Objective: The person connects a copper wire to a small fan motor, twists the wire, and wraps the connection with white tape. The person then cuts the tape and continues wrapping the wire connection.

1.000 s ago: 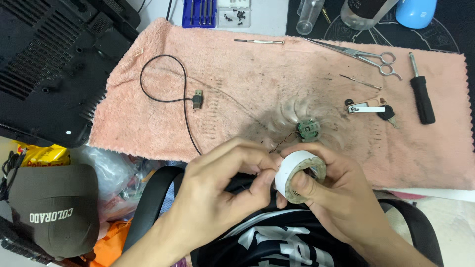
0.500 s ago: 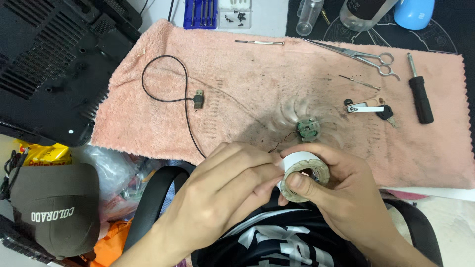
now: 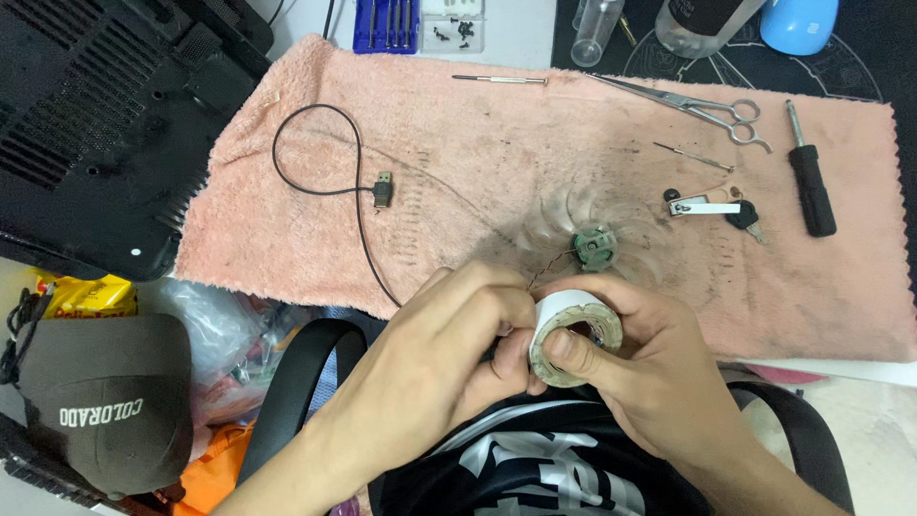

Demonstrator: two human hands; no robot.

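Note:
My right hand (image 3: 650, 382) holds a white roll of tape (image 3: 571, 334) near the front edge of a pink towel (image 3: 497, 162), thumb pressed on the roll's open side. My left hand (image 3: 449, 354) has its fingertips pinched against the roll's left edge. Just beyond the roll, a clear plastic fan with a green hub (image 3: 594, 247) lies on the towel, thin wires running from it toward my hands.
On the towel lie a black cable with a plug (image 3: 380, 188), scissors (image 3: 697, 103), a black-handled screwdriver (image 3: 810, 172), a thin driver (image 3: 499, 80) and a key with a clip (image 3: 712, 206). A black laptop base (image 3: 86, 124) sits left. A dark cap (image 3: 105, 411) lies lower left.
The roll has tilted slightly in my right hand and my left fingertips have shifted along its edge. Everything on the towel stayed put.

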